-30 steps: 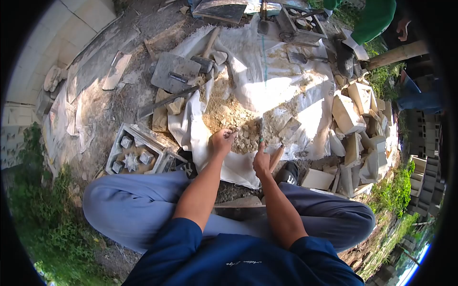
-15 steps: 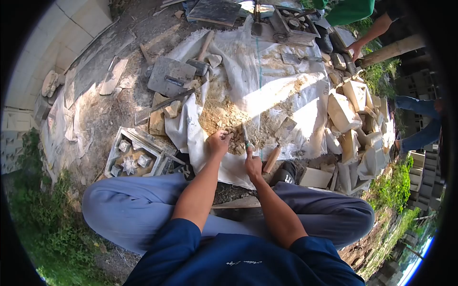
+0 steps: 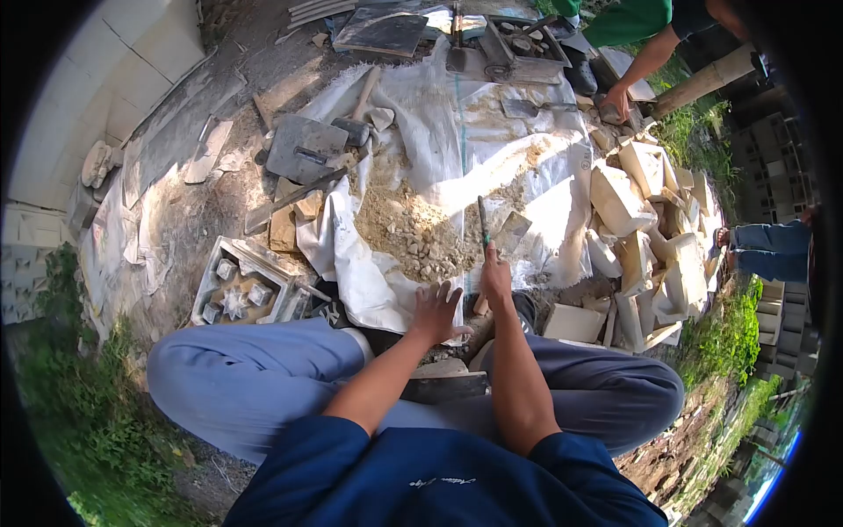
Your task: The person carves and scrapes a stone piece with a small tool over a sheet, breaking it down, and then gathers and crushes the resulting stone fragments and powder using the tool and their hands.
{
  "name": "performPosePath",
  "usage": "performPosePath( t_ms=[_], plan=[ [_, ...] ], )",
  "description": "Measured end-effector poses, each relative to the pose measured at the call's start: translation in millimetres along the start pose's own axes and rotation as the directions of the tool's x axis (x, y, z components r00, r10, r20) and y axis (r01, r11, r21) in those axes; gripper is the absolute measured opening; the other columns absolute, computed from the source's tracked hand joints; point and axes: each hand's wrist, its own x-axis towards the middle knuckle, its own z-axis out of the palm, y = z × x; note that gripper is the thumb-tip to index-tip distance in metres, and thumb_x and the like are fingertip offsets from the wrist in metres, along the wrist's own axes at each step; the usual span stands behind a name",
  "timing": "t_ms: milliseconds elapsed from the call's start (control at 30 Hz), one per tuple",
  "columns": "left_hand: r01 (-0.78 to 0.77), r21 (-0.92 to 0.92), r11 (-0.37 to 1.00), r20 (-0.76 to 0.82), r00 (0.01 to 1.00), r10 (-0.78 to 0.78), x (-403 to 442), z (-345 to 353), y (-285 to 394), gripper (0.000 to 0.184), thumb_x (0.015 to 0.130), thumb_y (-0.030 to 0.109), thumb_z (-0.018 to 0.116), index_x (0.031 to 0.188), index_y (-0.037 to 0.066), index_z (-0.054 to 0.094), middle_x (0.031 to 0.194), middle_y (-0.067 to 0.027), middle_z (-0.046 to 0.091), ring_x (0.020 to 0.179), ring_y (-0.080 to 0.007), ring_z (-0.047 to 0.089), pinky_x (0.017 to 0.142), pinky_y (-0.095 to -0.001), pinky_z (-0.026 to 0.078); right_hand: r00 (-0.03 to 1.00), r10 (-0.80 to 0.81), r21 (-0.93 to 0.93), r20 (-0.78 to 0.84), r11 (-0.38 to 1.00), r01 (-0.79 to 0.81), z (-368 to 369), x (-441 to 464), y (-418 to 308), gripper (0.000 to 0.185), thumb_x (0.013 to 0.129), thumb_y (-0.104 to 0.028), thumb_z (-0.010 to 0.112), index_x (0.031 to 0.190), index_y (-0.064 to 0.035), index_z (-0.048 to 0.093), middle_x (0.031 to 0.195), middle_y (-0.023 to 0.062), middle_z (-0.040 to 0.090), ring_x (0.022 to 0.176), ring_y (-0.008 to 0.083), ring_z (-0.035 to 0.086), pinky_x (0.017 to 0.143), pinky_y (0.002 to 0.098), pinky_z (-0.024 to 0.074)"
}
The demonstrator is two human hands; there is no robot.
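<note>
My left hand (image 3: 435,314) is spread, fingers apart, over the near edge of the white sheet (image 3: 373,294), with nothing in it. Just beyond it lies a heap of rubble and sandy crumbs (image 3: 417,237). My right hand (image 3: 496,277) is closed around the green handle of a narrow tool (image 3: 483,220), whose thin dark end points away from me. A flat trowel (image 3: 512,230) lies on the sheet right of the tool; its wooden handle is partly hidden behind my right hand and wrist.
A patterned mould (image 3: 237,294) sits at the left, near my knee. Beyond it are a square plate with a handle (image 3: 303,145) and a hammer (image 3: 356,123). Broken blocks (image 3: 623,202) are piled at the right. A co-worker's hand (image 3: 616,101) touches a stone at the upper right.
My left hand has left the rubble, come nearer to me and opened. My right hand has moved right and slightly away with the tool. The co-worker's arm has reached in at the upper right.
</note>
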Motion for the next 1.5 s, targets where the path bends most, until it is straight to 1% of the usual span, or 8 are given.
performPosePath(
  t_ms=[233,467,800,900,1033,1233,1300,1500],
  plan=[
    [0.499,0.109,0.860,-0.113,0.865,-0.488,34,33,26,0.065,0.081,0.057,0.065,0.120,0.005,0.055,0.120,-0.0136,0.053,0.114,-0.0336,0.046,0.089,-0.0520,0.035,0.997,-0.079,0.088,0.022,0.993,0.077,-3,-11,-3,0.085,0.092,-0.070,0.042,0.066,0.0097,0.056,0.064,0.0222,0.058,0.064,0.0341,0.057,0.065,0.0475,0.0450],
    [0.392,0.252,0.885,-0.067,0.919,-0.388,38,44,17,0.041,0.087,0.043,0.062,0.113,0.011,0.058,0.125,-0.0120,0.055,0.114,-0.0337,0.049,0.088,-0.0522,0.037,0.997,-0.037,0.166,0.066,0.986,0.025,2,-4,8,0.083,0.093,-0.068,0.046,0.067,0.0109,0.054,0.065,0.0222,0.058,0.066,0.0311,0.057,0.065,0.0474,0.0457],
    [0.633,-0.394,0.666,-0.068,0.702,-0.708,52,34,7,0.034,0.090,0.007,0.048,0.123,-0.001,0.052,0.114,-0.0255,0.061,0.103,-0.0415,0.061,0.086,-0.0490,0.048,0.999,-0.023,0.277,-0.023,0.961,0.028,29,25,35,0.069,0.096,-0.065,0.042,0.056,-0.0084,0.045,0.047,0.0010,0.041,0.039,0.0160,0.041,0.039,0.0339,0.0309],
    [0.548,-0.469,0.692,-0.232,0.680,-0.696,60,28,1,0.028,0.093,0.007,0.047,0.120,-0.001,0.052,0.107,-0.0267,0.064,0.095,-0.0432,0.063,0.079,-0.0499,0.050,0.997,-0.023,0.187,-0.075,0.982,0.037,41,39,48,0.089,0.095,-0.066,0.042,0.089,0.0210,0.061,0.088,0.0342,0.063,0.086,0.0425,0.059,0.089,0.0481,0.0431],
    [0.504,-0.464,0.728,-0.137,0.772,-0.621,58,14,-9,0.017,0.093,0.011,0.052,0.105,0.000,0.059,0.091,-0.0240,0.067,0.085,-0.0444,0.064,0.074,-0.0518,0.050,0.997,-0.076,0.044,-0.032,0.996,0.077,50,38,56,0.077,0.097,-0.066,0.037,0.063,0.0009,0.056,0.050,0.0060,0.048,0.047,0.0216,0.050,0.046,0.0392,0.0406],
    [0.531,-0.511,0.676,-0.304,0.624,-0.719,50,-7,-17,0.016,0.094,0.014,0.055,0.090,-0.001,0.059,0.086,-0.0277,0.065,0.083,-0.0467,0.062,0.072,-0.0530,0.048,0.986,-0.158,-0.205,-0.045,0.968,0.145,51,20,37,0.098,0.094,-0.071,0.033,0.097,0.0225,0.062,0.086,0.0353,0.064,0.089,0.0449,0.061,0.089,0.0466,0.0428],
    [0.664,-0.570,0.484,-0.192,0.465,-0.864,45,-9,-23,0.016,0.093,0.012,0.054,0.089,-0.003,0.058,0.086,-0.0296,0.064,0.084,-0.0482,0.061,0.074,-0.0532,0.047,0.999,-0.010,-0.108,0.052,0.994,0.016,52,13,29,0.099,0.095,-0.074,0.023,0.087,0.0147,0.067,0.074,0.0214,0.065,0.071,0.0333,0.061,0.080,0.0435,0.0458],
    [0.586,-0.564,0.582,-0.275,0.531,-0.802,40,0,-13,0.017,0.093,0.013,0.055,0.086,-0.002,0.057,0.083,-0.0299,0.063,0.081,-0.0491,0.061,0.071,-0.0545,0.045,0.995,-0.028,0.016,0.099,1.000,0.027,49,-16,4,0.084,0.089,-0.073,0.044,0.080,0.0072,0.066,0.058,0.0090,0.054,0.051,0.0197,0.051,0.050,0.0377,0.0407]
  ],
)
